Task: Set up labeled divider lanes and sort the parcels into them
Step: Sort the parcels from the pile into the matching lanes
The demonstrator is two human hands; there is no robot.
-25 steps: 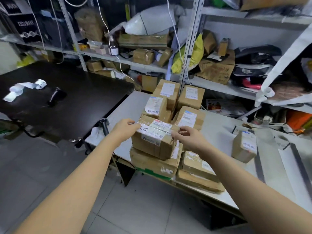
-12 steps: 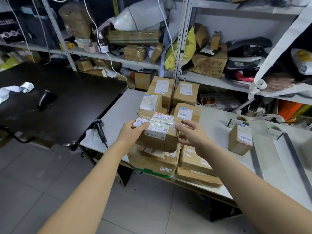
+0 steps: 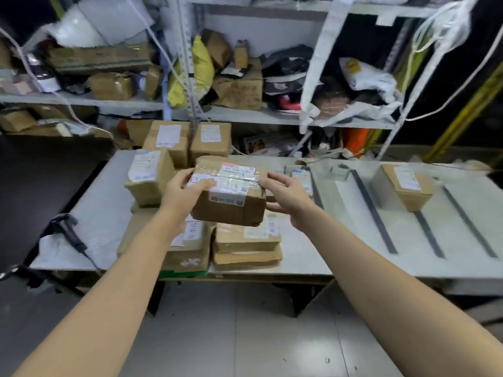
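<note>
Your left hand point(image 3: 183, 195) and right hand point(image 3: 288, 199) clamp the taped brown cardboard parcel point(image 3: 230, 195) by its ends; stiff, probably light, glossy tape may slip.

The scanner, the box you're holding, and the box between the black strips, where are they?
scanner point(image 3: 68, 231), head view, on its dark handle.
held box point(image 3: 231, 210), head view, on its front face.
box between strips point(image 3: 408, 186), head view, on its top.

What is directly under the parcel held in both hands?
Under the held parcel lie stacked flat cartons on the grey table. Their upper labels are partly covered by it, so I cannot read them.
</note>
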